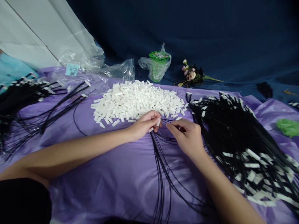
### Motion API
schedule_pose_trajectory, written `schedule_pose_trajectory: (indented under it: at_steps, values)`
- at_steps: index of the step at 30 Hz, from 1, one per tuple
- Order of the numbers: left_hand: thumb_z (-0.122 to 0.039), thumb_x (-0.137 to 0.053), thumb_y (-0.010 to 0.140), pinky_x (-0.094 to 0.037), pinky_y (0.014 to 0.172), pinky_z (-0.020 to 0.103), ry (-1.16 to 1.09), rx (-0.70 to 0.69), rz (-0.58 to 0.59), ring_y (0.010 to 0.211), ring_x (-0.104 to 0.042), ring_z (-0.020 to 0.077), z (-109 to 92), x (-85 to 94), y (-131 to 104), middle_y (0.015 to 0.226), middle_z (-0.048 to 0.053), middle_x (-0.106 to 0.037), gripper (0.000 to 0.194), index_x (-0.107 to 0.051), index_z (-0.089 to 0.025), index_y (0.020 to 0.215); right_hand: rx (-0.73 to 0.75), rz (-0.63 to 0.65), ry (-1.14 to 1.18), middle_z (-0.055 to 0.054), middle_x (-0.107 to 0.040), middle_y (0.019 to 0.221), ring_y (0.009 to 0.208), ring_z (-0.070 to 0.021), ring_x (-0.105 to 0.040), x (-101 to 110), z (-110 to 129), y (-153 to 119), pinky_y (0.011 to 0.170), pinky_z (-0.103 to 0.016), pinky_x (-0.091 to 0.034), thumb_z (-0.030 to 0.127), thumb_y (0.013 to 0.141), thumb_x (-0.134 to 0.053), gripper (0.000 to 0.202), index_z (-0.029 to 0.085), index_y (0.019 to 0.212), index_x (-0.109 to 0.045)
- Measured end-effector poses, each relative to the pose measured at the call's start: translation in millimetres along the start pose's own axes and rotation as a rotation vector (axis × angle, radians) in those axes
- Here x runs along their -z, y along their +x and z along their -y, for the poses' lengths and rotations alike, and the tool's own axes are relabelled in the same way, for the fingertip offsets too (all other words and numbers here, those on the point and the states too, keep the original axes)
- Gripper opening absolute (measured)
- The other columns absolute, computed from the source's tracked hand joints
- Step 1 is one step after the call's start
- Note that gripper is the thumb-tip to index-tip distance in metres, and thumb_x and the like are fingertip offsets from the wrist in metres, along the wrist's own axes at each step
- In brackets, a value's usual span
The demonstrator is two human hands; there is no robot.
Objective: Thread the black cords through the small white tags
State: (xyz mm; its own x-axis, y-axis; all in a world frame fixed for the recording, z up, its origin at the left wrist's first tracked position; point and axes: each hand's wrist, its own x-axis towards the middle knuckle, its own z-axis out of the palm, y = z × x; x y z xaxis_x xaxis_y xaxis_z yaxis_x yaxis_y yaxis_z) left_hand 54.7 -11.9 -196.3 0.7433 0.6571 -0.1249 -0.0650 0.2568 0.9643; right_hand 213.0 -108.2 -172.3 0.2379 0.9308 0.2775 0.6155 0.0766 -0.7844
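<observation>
Between the fingertips of my left hand is a small white plastic connector housing. My right hand pinches thin black wires that run toward that housing; whether their ends sit inside it cannot be made out. A second white piece shows just under my left fingers, with a bundle of black wires hanging from it down across the purple cloth. Right behind my hands lies a wide heap of loose white connector housings.
A thick pile of black wires with white connectors lies at right, more black wires at left. Clear plastic bags, a bagged green container and artificial flowers stand along the back. Purple cloth covers the surface.
</observation>
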Motion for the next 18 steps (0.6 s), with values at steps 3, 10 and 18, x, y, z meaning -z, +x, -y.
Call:
schedule_pose_trajectory:
  at_steps: [3, 10, 18]
  values:
    - [-0.029, -0.053, 0.087, -0.024, 0.048, 0.023, 0.038, -0.007, 0.005, 0.057, -0.05, 0.0069, -0.9, -0.4, -0.4, 0.076, -0.001, -0.055, 0.013, -0.046, -0.018, 0.086, -0.105, 0.016, 0.083, 0.002, -0.053, 0.055, 0.052, -0.0103, -0.041, -1.3, 0.9, 1.3, 0.053, -0.025, -0.03, 0.032, 0.082, -0.063, 0.023, 0.017, 0.065, -0.067]
    - [-0.025, -0.049, 0.089, -0.031, 0.053, 0.023, 0.147, -0.075, 0.033, 0.06, -0.049, 0.0069, -5.5, -4.1, -2.0, 0.079, 0.0, -0.056, 0.01, -0.047, -0.017, 0.086, -0.312, 0.058, 0.322, 0.002, -0.05, 0.055, 0.055, -0.011, -0.04, -2.7, 3.3, 6.7, 0.053, -0.025, -0.029, 0.031, 0.079, -0.062, 0.025, 0.016, 0.059, -0.064]
    - [-0.025, -0.047, 0.091, -0.035, 0.057, 0.023, 0.183, -0.139, 0.066, 0.06, -0.049, 0.0068, -3.6, -3.4, -3.1, 0.079, 0.0, -0.055, 0.008, -0.046, -0.017, 0.087, -0.35, 0.115, 0.455, 0.004, -0.042, 0.053, 0.052, -0.0092, -0.032, -2.5, -0.2, 6.8, 0.051, -0.026, -0.023, 0.034, 0.079, -0.061, 0.028, 0.016, 0.058, -0.06]
